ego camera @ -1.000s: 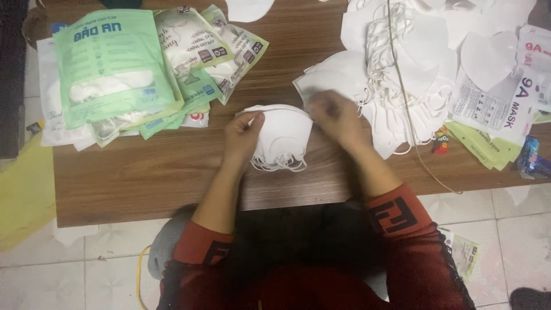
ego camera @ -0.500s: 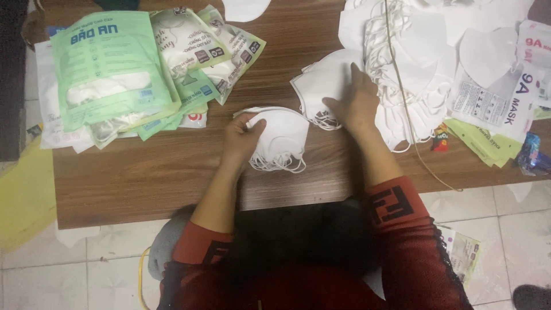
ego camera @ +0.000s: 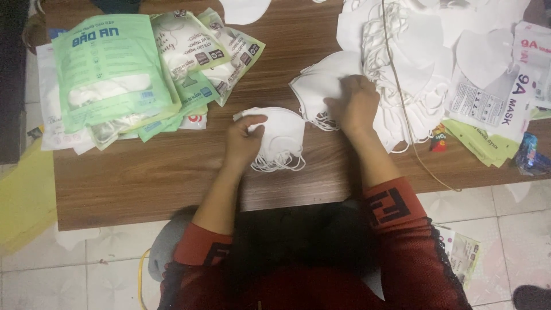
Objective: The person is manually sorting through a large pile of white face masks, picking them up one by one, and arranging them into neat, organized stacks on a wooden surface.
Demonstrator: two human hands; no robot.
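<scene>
Head view, looking down on a brown wooden table [ego camera: 172,172]. Left hand [ego camera: 244,140] near frame centre, lying on a small stack of white masks [ego camera: 281,140]; thumb and fingers curled round the stack's left end, pinching its top edge at about 10 o'clock from the stack's middle. Stack body spreading out to 3 o'clock of the fingers, ear loops [ego camera: 278,163] spilling out at 5 o'clock onto the wood. Right hand [ego camera: 356,106] at 2 o'clock from the left, palm down, fingers bent and pressing on another white mask [ego camera: 321,86]; mask poking out at 10 o'clock from under the fingertips, rest hidden by the hand. Can't tell whether pinched or only pressed. Big heap of loose white masks [ego camera: 419,63] at 1 to 3 o'clock of the right hand, touching it. Green mask packets [ego camera: 115,74] piled at 10 o'clock of the left hand, well apart. White and green printed bags [ego camera: 493,109] at far right edge. Red patterned sleeves [ego camera: 402,229] at bottom.
</scene>
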